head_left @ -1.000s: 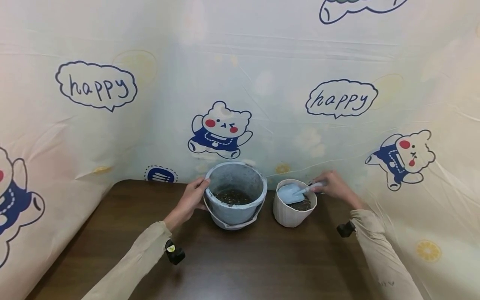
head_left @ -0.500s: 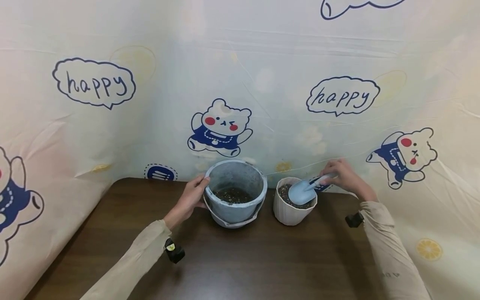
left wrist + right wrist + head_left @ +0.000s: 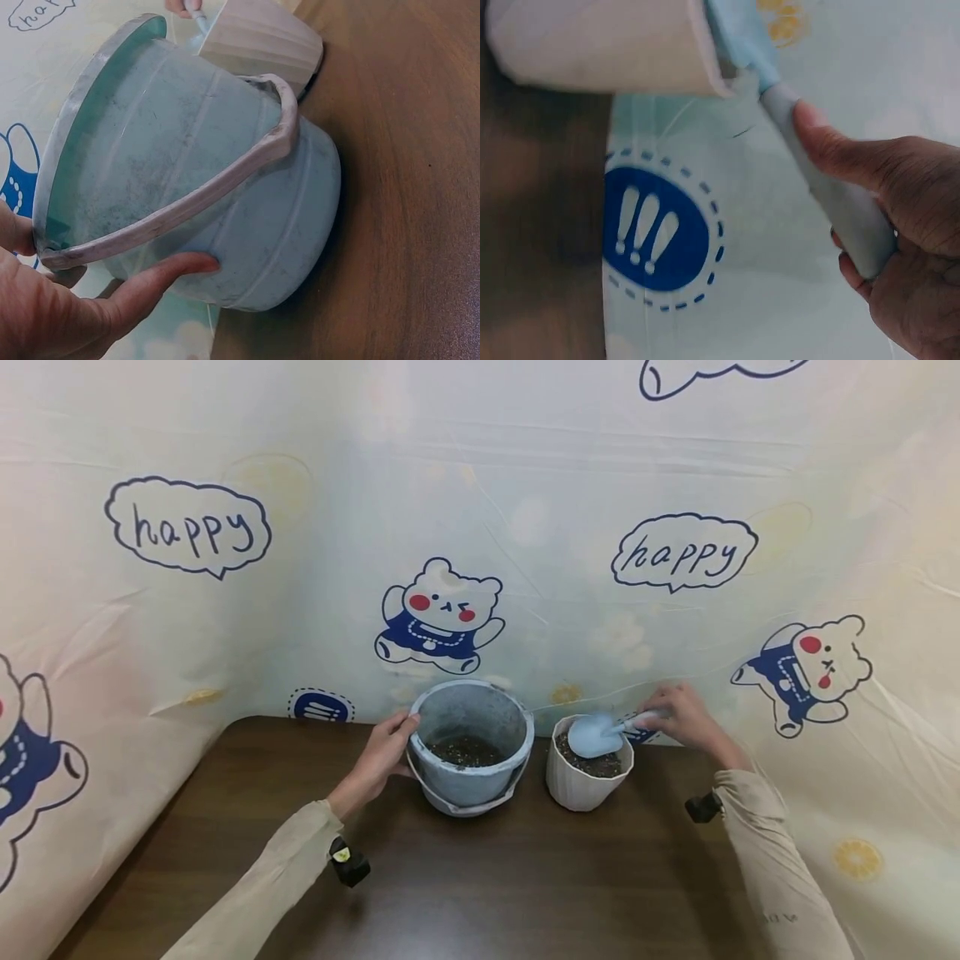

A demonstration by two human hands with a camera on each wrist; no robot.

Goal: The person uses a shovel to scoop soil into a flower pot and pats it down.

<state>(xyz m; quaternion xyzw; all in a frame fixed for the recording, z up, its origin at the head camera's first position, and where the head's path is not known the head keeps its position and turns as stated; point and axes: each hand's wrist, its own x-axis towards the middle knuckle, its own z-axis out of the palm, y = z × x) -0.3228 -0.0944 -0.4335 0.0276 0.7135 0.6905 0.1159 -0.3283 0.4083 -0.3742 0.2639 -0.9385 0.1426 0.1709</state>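
My left hand (image 3: 381, 752) grips the side of a light blue bucket (image 3: 468, 789) at its rim. In the left wrist view the bucket's pale handle (image 3: 202, 196) hangs down across its outer wall, and one finger lies along that wall. Dark soil (image 3: 467, 752) covers the bucket's bottom. Over on the right, my right hand (image 3: 678, 714) holds a small blue trowel (image 3: 595, 737) by its grey handle (image 3: 829, 191). The trowel's blade is over the mouth of a white ribbed plant pot (image 3: 581, 789). Dark soil (image 3: 600, 766) fills the pot to near its rim.
Bucket and pot stand side by side on a dark brown wooden table (image 3: 480, 885), near its back edge. A pale printed cloth (image 3: 555, 468) with bears and lettering hangs close behind and at both sides.
The trowel has lifted off the soil, its blade swinging right and then back left over the pot. More of the pot's soil shows. My left hand and the bucket have stayed put.
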